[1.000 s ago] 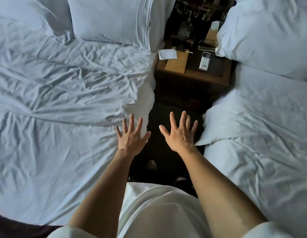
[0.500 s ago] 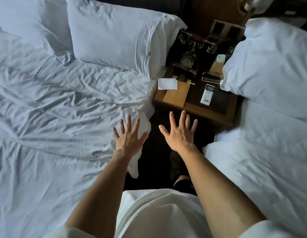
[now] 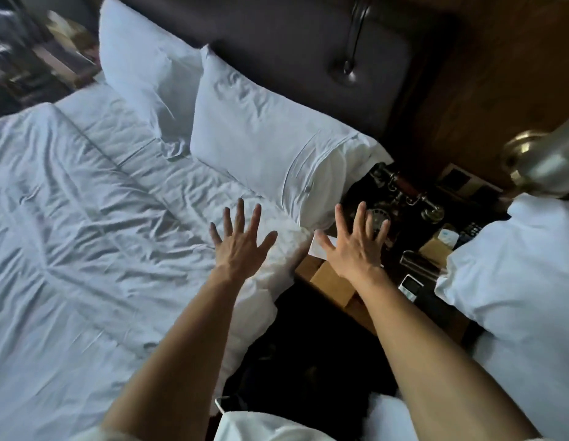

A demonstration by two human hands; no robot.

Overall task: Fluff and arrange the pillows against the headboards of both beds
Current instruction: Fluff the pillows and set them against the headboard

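The fingers (image 3: 240, 214) of the left hand (image 3: 241, 246) are spread wide and released, grasping nothing, held out palm down over the rumpled white sheet near the right edge of the left bed (image 3: 85, 233). At the upper left of the frame a pillow (image 3: 143, 71) leans against the dark padded headboard (image 3: 276, 36), and just to its right a second pillow (image 3: 260, 135) lies flatter, its open end reaching the corner of the mattress above the left hand's fingertips. A slim reading lamp (image 3: 353, 43) hangs on the headboard at upper centre. Right of centre, the right hand (image 3: 353, 249) is likewise spread and empty, poised over the wooden bench (image 3: 334, 281) between the beds. On that bench sit a white card (image 3: 319, 249), an old-style telephone (image 3: 401, 198) and a small white remote (image 3: 410, 286). At the right edge of the frame a third pillow (image 3: 515, 281) lies on the right bed (image 3: 531, 377), overhanging the bench, with a brass lamp (image 3: 537, 160) blurred above it.
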